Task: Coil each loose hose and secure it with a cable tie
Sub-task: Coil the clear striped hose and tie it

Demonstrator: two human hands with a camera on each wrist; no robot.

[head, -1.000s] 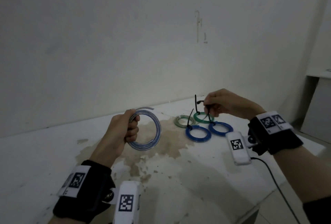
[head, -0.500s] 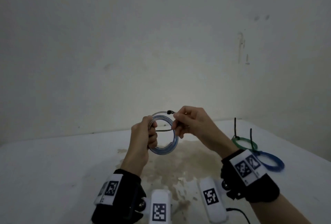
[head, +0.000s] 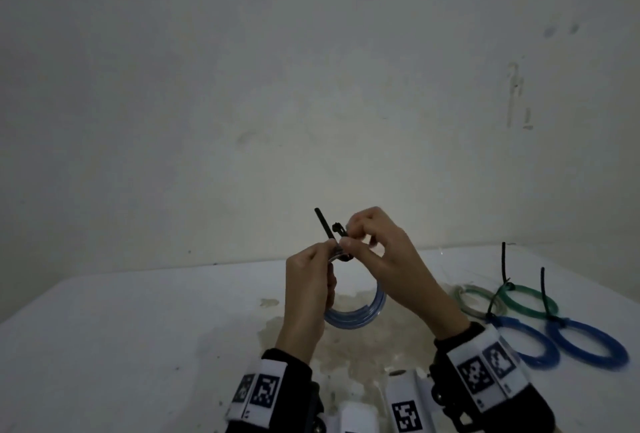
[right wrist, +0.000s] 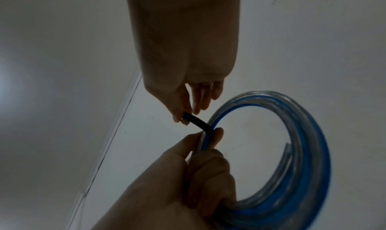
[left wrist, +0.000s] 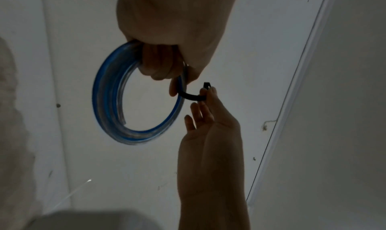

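Note:
A clear hose with a blue stripe, wound into a coil [head: 356, 316], hangs above the table. My left hand [head: 325, 256] grips the coil at its top, fingers curled through the ring [left wrist: 108, 101]. A black cable tie [head: 327, 228] bends round the coil beside my left thumb, its tail sticking up. My right hand [head: 346, 240] pinches the tie's head end between thumb and forefinger. The tie [left wrist: 193, 97] curves from the hose to those fingertips. In the right wrist view the tie [right wrist: 198, 122] runs from my right hand [right wrist: 185, 116] to the coil [right wrist: 303, 134].
On the white table [head: 104, 346] at the right lie tied coils: a pale one [head: 474, 299], a green one [head: 526, 301] and two blue ones [head: 530, 342], with black tie tails standing up. A brown stain [head: 363, 346] marks the table under my hands. A wall stands close behind.
My right hand came from the tied coils at the right with a cable tie and wrapped it round the coil in my left hand. The tail now points up.

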